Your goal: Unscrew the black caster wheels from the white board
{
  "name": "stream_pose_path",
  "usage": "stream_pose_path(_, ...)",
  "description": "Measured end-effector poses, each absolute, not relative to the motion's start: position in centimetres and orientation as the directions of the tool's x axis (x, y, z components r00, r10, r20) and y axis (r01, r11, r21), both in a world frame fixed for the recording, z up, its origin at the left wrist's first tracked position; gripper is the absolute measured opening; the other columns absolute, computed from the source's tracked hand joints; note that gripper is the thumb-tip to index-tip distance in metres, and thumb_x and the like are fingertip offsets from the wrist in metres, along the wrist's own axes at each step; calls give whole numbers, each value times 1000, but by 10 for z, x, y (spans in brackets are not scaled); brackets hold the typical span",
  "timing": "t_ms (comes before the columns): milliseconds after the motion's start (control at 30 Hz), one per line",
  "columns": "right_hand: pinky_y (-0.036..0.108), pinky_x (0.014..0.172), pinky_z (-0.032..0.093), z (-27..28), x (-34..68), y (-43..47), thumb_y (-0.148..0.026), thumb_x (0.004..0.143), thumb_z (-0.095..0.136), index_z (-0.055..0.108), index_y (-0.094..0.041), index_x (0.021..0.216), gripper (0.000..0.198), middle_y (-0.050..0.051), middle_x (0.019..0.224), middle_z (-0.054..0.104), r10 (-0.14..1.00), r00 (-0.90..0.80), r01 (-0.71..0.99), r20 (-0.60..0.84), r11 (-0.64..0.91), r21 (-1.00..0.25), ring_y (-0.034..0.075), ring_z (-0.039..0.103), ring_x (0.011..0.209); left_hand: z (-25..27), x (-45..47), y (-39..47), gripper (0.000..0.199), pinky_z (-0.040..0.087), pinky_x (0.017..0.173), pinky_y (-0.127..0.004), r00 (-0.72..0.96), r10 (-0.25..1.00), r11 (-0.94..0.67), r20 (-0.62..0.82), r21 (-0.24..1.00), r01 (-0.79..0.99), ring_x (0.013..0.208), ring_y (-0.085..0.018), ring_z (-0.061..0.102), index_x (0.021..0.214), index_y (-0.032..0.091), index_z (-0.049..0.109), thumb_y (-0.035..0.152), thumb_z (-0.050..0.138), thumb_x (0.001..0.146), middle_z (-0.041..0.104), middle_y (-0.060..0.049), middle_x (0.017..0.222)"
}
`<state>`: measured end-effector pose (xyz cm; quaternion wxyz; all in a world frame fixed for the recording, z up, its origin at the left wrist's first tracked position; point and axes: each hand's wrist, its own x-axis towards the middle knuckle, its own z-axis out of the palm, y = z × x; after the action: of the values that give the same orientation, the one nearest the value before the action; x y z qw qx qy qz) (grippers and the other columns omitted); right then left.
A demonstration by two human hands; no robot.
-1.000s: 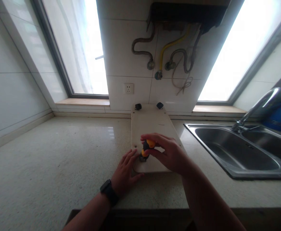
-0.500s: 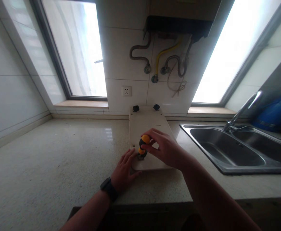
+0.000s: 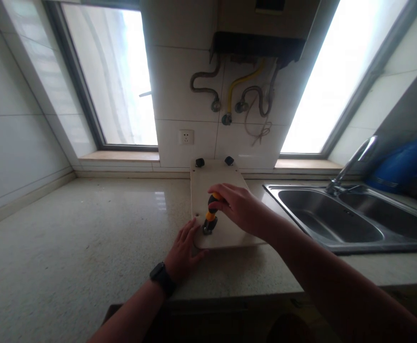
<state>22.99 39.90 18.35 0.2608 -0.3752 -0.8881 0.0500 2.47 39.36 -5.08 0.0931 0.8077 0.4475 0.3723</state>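
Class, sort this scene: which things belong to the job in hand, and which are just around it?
In the job:
yellow-and-black tool in the right hand
pale board, left hand at its edge
dark fitting below the tool's handle
black fittings at the far end

Just around:
sink
faucet
wall socket
yellow hose

The head camera looks forward and down past the nearby hands (image 3: 242,209) to the tiled wall (image 3: 174,95).

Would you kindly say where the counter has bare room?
The widest free patch of counter lies between the left wall and the board; a narrow strip shows between board and sink. Crowded: the board's near-left corner, with the left hand, right hand and yellow-and-black tool.
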Motion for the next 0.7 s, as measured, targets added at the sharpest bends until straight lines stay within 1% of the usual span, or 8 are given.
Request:
stream_pose_path(133, 31, 82, 50, 197, 230, 403, -24, 94, 65, 62, -17, 127, 34, 9, 107, 73, 722, -578, 652, 380, 689, -317, 19, 67, 89, -50, 24, 393, 72, 35, 119, -59, 316, 796, -578, 516, 497, 647, 151, -32, 30, 155, 29, 27, 37, 64, 94, 28, -13, 165)
stream_pose_path(200, 32, 84, 50, 203, 231, 405, -23, 93, 64, 61, -19, 129, 36, 9, 109, 73, 721, -590, 638, 364, 692, -338, 20, 68, 94, -49, 24, 393, 73, 35, 119, -59, 315, 792, -582, 523, 491, 648, 151, -32, 31, 156, 30, 25, 34, 62, 95, 28, -13, 165)
stream_pose_path(300, 35, 89, 50, 210, 234, 413, -22, 94, 60, 62, -23, 125, 31, 8, 115, 72, 692, -630, 603, 353, 722, -340, 22, 66, 102, -48, 25, 393, 71, 33, 120, -58, 299, 793, -574, 531, 486, 659, 152, -30, 29, 158, 31, 22, 33, 59, 97, 27, -12, 166)
stream_pose_path(367, 35, 89, 50, 214, 236, 421, -21, 95, 57, 62, -24, 124, 29, 7, 115, 71, 668, -661, 576, 341, 743, -340, 22, 66, 101, -47, 25, 393, 71, 32, 120, -59, 287, 794, -568, 535, 488, 663, 152, -30, 29, 158, 31, 21, 32, 58, 97, 27, -11, 166)
stream_pose_path(500, 35, 91, 49, 220, 238, 429, -18, 96, 53, 59, -26, 127, 33, 5, 119, 69, 606, -746, 496, 276, 782, -378, 19, 65, 104, -47, 25, 392, 72, 32, 121, -57, 279, 802, -560, 528, 503, 658, 153, -28, 28, 158, 31, 21, 28, 58, 97, 24, -10, 167)
stream_pose_path(567, 35, 90, 49, 222, 237, 428, -19, 96, 52, 58, -26, 129, 34, 5, 117, 69, 604, -756, 490, 254, 779, -391, 19, 65, 101, -46, 25, 391, 72, 33, 121, -56, 276, 805, -557, 525, 513, 653, 152, -28, 28, 158, 30, 22, 28, 58, 96, 24, -10, 168)
stream_pose_path(633, 34, 88, 49, 223, 235, 424, -22, 97, 53, 59, -24, 128, 31, 5, 111, 70, 617, -738, 502, 273, 772, -390, 18, 65, 96, -46, 27, 390, 72, 34, 120, -56, 269, 807, -553, 526, 513, 656, 152, -28, 30, 158, 29, 23, 30, 59, 96, 25, -10, 167)
stream_pose_path(700, 33, 89, 48, 222, 233, 422, -28, 98, 55, 62, -23, 126, 29, 6, 110, 69, 607, -724, 493, 328, 787, -371, 17, 64, 95, -46, 28, 391, 74, 35, 119, -56, 259, 804, -548, 535, 498, 672, 150, -30, 32, 157, 28, 25, 34, 63, 94, 27, -10, 166)
